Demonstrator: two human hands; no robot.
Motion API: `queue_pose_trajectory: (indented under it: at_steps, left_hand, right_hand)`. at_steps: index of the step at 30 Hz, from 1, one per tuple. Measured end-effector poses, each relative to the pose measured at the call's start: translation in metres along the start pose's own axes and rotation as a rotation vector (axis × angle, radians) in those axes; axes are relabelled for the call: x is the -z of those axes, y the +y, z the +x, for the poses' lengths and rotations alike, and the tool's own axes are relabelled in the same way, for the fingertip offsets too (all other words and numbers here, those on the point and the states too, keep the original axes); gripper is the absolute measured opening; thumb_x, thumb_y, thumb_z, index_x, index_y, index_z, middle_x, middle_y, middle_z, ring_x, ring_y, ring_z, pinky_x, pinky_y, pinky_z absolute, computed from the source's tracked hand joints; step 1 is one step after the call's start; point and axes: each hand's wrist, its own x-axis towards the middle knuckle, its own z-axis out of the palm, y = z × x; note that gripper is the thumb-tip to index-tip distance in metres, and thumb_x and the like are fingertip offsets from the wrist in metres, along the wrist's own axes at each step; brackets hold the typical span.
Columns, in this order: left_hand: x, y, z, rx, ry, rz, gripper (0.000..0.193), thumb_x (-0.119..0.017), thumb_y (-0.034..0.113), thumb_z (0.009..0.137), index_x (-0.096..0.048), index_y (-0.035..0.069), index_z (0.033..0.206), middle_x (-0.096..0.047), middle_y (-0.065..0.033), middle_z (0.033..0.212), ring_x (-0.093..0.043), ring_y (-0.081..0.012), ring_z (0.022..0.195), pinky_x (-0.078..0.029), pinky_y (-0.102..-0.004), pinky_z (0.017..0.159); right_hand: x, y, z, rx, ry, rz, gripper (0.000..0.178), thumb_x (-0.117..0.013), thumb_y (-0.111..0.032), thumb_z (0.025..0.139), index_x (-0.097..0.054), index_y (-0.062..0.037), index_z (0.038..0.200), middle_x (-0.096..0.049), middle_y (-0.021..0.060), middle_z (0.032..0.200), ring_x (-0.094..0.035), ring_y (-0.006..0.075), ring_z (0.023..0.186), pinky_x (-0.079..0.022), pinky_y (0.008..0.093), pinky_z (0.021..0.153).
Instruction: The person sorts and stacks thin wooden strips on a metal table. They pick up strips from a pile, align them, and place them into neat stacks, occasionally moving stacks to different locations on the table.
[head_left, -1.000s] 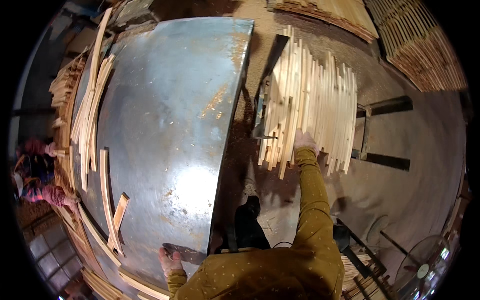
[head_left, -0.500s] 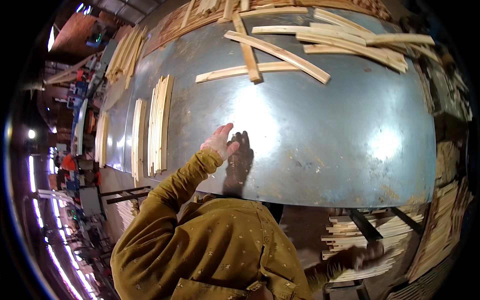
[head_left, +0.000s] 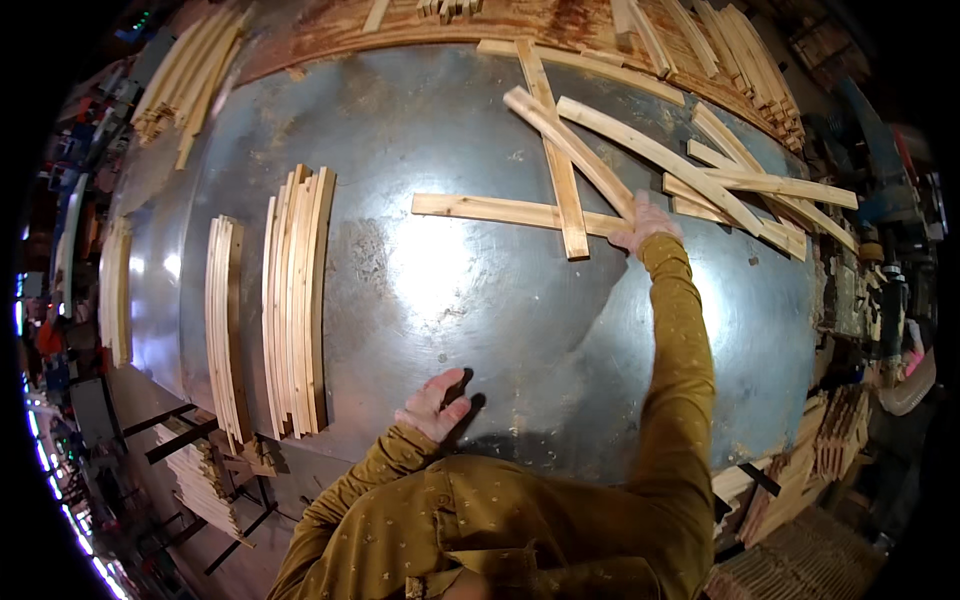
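Observation:
My right hand (head_left: pixel 648 226) is stretched out over the metal-topped table, closed on the near end of a diagonal wooden slat (head_left: pixel 572 152). Beneath that slat lie an upright slat (head_left: pixel 556 185) and a crosswise slat (head_left: pixel 490 208), whose right end reaches my hand. Part of my grip is hidden by the hand itself. My left hand (head_left: pixel 436 405) hovers near the table's front edge, thumb apart from the fingers, holding nothing. Another long slat (head_left: pixel 660 160) slants just beyond my right hand.
More slats (head_left: pixel 770 185) lie crossed at the right of the metal table (head_left: pixel 480 330). Neat bundles of slats (head_left: pixel 300 300) stand at the left. A brown board (head_left: pixel 340 45) with more slats runs along the far side. Stacked wood (head_left: pixel 200 480) sits below the table at left.
My right hand has moved from low beside the table up onto the slat's end. My left hand stays empty near the front edge. The view has shifted.

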Motion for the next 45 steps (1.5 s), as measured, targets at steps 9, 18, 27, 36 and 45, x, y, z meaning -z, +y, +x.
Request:
queue_pose_trajectory:
  at_steps: [9,18,27,36,45]
  left_hand:
    - [-0.013,0.087,0.149,0.109,0.289,0.523,0.085,-0.073,0.035,0.081,-0.028,0.003,0.146,-0.047,-0.0219,0.139,-0.051,-0.0363,0.125,-0.047,-0.0473,0.098]
    - [0.013,0.096,0.162,0.613,-0.107,0.485,0.054,-0.069,0.028,0.086,-0.051,0.003,0.129,-0.064,-0.0191,0.113,-0.065,-0.0317,0.107,-0.054,-0.0422,0.088]
    - [0.003,0.015,0.079,0.155,0.333,-0.771,0.045,-0.072,0.026,0.088,-0.061,-0.007,0.116,-0.069,-0.0111,0.106,-0.064,-0.0177,0.102,-0.05,-0.0304,0.094]
    - [0.329,0.102,0.255,0.319,0.797,1.142,0.057,-0.056,0.048,0.093,-0.051,0.017,0.14,-0.051,-0.0113,0.141,-0.057,-0.0273,0.121,-0.043,-0.0407,0.104]
    - [0.118,-0.008,0.224,-0.129,-0.221,-0.898,0.043,-0.059,0.049,0.093,-0.059,0.01,0.112,-0.062,-0.0064,0.093,-0.061,-0.0206,0.083,-0.055,-0.0347,0.07]
  right_hand:
    - [-0.096,-0.154,-0.166,0.05,-0.137,0.222,0.06,-0.064,-0.046,0.085,-0.04,-0.0054,0.122,-0.068,0.0211,0.095,-0.069,0.036,0.083,-0.058,0.0445,0.075]
    - [-0.14,-0.065,-0.209,-0.043,0.097,0.548,0.07,-0.068,-0.044,0.082,-0.048,-0.0058,0.138,-0.061,0.0228,0.126,-0.06,0.0393,0.115,-0.048,0.0442,0.098]
    - [-0.165,-0.034,-0.243,0.008,0.232,0.699,0.079,-0.074,-0.04,0.078,-0.043,-0.0026,0.14,-0.06,0.0284,0.121,-0.059,0.042,0.112,-0.049,0.0458,0.095]
    - [-0.143,-0.067,-0.234,0.058,0.149,0.659,0.053,-0.071,-0.031,0.078,-0.053,-0.0004,0.116,-0.065,0.023,0.098,-0.065,0.0392,0.088,-0.053,0.0453,0.076]
    - [-0.172,-0.116,-0.194,0.456,-0.19,1.835,0.03,-0.052,-0.019,0.097,-0.06,0.0029,0.115,-0.062,0.0079,0.085,-0.058,0.0179,0.07,-0.05,0.0326,0.061]
